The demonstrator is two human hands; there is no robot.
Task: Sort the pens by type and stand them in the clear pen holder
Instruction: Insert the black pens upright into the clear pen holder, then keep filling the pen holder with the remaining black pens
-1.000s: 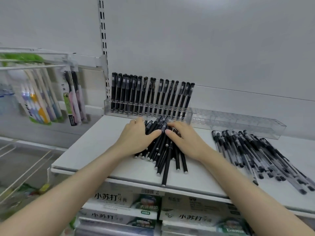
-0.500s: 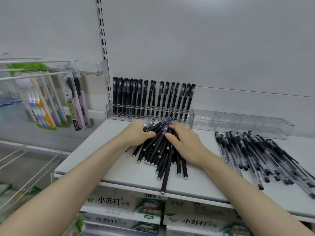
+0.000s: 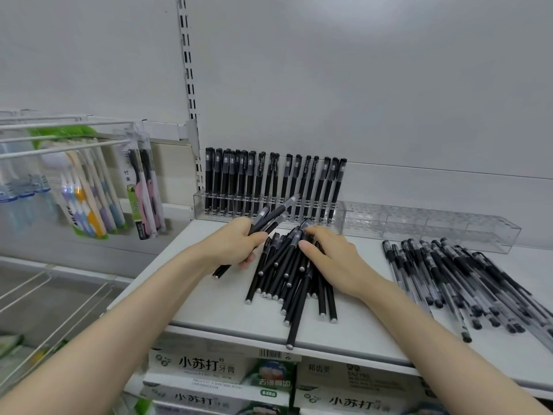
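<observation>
The left hand [image 3: 235, 248] curled its fingers round three black pens [image 3: 270, 215], raised above the shelf [image 3: 209, 307]. The right hand [image 3: 333, 260] lay with relaxed fingers on the loose pile [image 3: 281, 277]. Roughly twenty stood in the clear pen holder [image 3: 434, 226] behind.

A shop aisle, plainly. Beyond the left hand [image 3: 233, 247], a slotted white metal upright [image 3: 186, 55] runs up the white back panel [image 3: 359, 85]. Left of that hand, packaged toothbrushes [image 3: 86, 205] hang from white wire display hooks [image 3: 59, 149]. Just below both hands, the front edge of the white shelf [image 3: 215, 307] carries a barcode label [image 3: 270, 353], with white-and-green toothpaste boxes [image 3: 206, 365] stacked beneath. Identical matte black pens [image 3: 281, 274] lie heaped under the right hand [image 3: 335, 259].
</observation>
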